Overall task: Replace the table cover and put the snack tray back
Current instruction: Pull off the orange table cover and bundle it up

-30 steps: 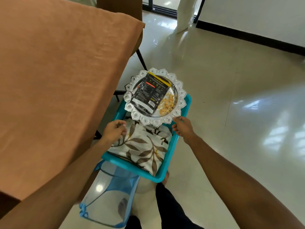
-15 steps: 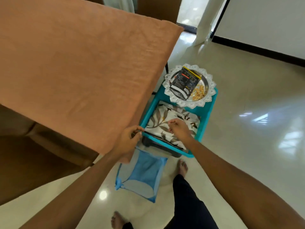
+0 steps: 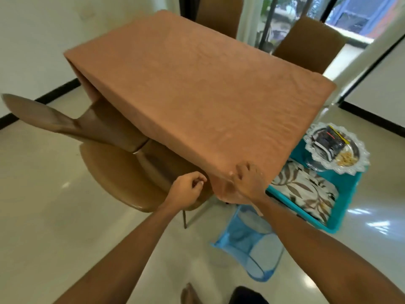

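Note:
An orange-brown table cover [image 3: 197, 88] lies spread over the whole table. My right hand [image 3: 248, 183] grips its near corner, fingers on the top edge. Just left of that corner, my left hand [image 3: 186, 190] is curled shut below the table edge; I see nothing in it. To the right, a teal bin [image 3: 348, 194] stands on the floor and holds a folded leaf-print cloth [image 3: 306, 191]. The silver snack tray [image 3: 338, 148], carrying a dark packet and some snacks, rests across the bin's far end.
A brown chair [image 3: 122, 172] is tucked under the table's near-left side, and two more chairs [image 3: 311, 42] stand at the far side. A blue mesh hamper [image 3: 249, 242] lies on the glossy floor by my feet. Glass doors are behind.
Both hands left the bin and the folded cloth. The right hand moved onto the table cover's corner, the left one beside it. My view swung left and up onto the table.

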Demonstrator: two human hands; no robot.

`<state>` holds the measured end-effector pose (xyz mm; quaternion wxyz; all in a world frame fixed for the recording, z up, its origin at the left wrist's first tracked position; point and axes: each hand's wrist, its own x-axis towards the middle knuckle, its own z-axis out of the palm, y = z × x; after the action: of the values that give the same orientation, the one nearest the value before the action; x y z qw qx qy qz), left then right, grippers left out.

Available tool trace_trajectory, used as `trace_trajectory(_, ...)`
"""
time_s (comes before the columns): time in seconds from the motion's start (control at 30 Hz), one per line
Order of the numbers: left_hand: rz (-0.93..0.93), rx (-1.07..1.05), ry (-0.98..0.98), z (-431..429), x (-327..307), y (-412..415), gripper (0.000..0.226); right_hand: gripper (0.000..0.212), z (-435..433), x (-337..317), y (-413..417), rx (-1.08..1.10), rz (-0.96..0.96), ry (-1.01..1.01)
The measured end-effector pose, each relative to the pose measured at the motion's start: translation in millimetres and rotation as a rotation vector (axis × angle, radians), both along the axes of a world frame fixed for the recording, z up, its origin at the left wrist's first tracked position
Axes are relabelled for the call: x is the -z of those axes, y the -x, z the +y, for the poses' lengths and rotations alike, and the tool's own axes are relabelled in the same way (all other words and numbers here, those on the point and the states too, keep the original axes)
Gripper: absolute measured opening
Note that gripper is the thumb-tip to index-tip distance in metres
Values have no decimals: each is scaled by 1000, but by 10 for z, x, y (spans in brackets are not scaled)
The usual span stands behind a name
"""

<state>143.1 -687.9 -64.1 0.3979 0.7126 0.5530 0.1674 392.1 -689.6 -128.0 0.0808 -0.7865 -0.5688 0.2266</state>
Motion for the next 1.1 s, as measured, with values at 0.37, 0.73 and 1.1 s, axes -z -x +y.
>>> trace_trajectory(0.37,249,108,-100,1401,227,534,38,85,987,170,706,44,-146,-14)
trace_trajectory(0.73,518,131,-178,3651,449,882,65,76,1911,231,757,160,-160,-151)
trace_trajectory(1.1,548,13,-350,4500,628,864,33,90,2241,245,721,272,-113,-114)
